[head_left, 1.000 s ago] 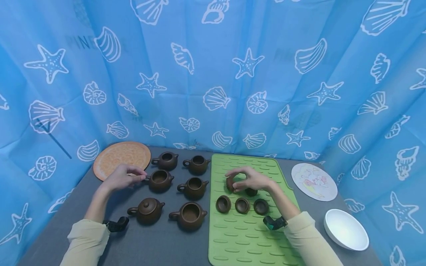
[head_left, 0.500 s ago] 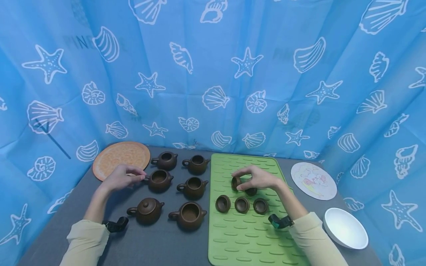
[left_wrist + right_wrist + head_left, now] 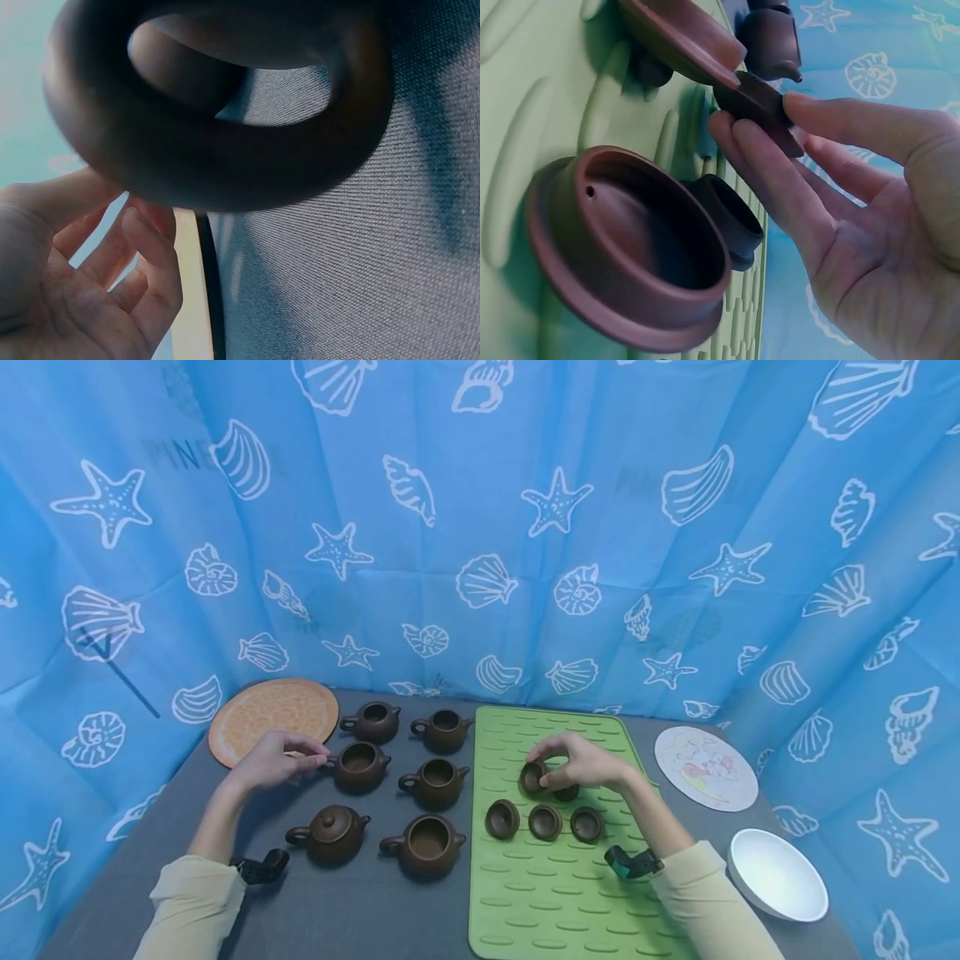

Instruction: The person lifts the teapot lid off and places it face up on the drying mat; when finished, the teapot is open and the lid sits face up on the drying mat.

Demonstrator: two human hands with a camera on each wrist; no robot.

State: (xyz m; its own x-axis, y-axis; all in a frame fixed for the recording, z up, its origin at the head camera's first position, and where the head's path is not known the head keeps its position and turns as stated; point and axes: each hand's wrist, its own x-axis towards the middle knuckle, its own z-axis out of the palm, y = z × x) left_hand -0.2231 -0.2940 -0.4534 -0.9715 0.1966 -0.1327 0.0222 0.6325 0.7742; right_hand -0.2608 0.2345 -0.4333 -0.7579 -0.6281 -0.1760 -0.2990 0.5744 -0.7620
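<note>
In the head view my left hand [image 3: 276, 760] pinches the handle of a lidless brown clay teapot [image 3: 360, 768]. In the left wrist view a large dark handle [image 3: 217, 169] in front hides the fingertips of that hand [image 3: 82, 277]. My right hand [image 3: 581, 762] holds a small brown teapot lid [image 3: 533, 777] between thumb and fingers, its hollow side facing up and tilted. The right wrist view shows the pinched lid [image 3: 756, 111] at the fingertips. Beside it on the green mat [image 3: 525, 881] lie several upturned lids [image 3: 545, 822], one partly behind the hand.
Several other lidless teapots [image 3: 437, 785] stand in two columns left of the mat. One teapot [image 3: 333, 835] at the front left wears its lid. An orange round mat [image 3: 273, 714] lies back left. A round printed mat [image 3: 707, 768] and a white bowl [image 3: 777, 875] stand right.
My right hand has shifted slightly to the right with the lid, and the lid has tipped so its hollow shows more. My left hand stays at the teapot handle.
</note>
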